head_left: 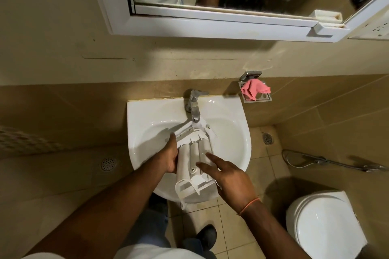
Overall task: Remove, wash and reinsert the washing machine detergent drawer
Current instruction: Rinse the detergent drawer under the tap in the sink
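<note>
Two hands on white ribbed plastic detergent drawer (194, 162) under chrome tap (194, 107): left hand (169, 157) gripping left edge, right hand (226, 176) flat-fingered, rubbing; rotate to flush every channel.

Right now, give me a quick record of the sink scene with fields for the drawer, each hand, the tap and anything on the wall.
drawer: white detergent drawer held over the sink, far end under the tap
left hand: left hand grips the drawer's left side
right hand: right hand, fingers straight, touching the drawer
wall: pink cloth in a metal holder
</note>
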